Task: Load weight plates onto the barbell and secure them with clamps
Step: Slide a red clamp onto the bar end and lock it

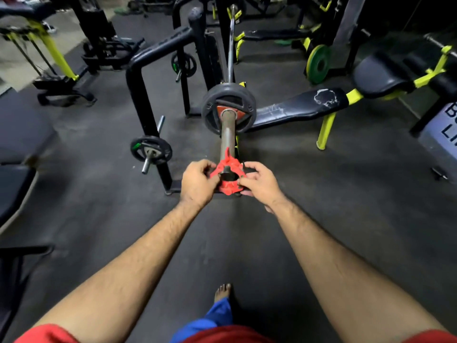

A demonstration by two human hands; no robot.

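Dark rubber flooring [99, 184] and black-and-yellow benches fill a dim gym, where a barbell [226, 139] runs away from the camera with its sleeve end nearest the viewer. One black weight plate [227, 111] already sits far up the sleeve, close to the rack. At the very tip of the sleeve, a red clamp [228, 175] is ringed around the bar's end, well apart from the plate. The left hand [199, 181] pinches the clamp's left side between thumb and fingers, while the right hand [259, 181] grips its right side, fingers curled on the rim; both are closed on the collar. Its lever appears to stand up, unlatched, though blur makes that uncertain. The clamp probably needs to travel up the sleeve to meet the plate. Latched where it sits now, it would leave a long gap, and the plate could slide outward under load. A bare foot [222, 292] stands below the bar's end, exposed should anything drop.
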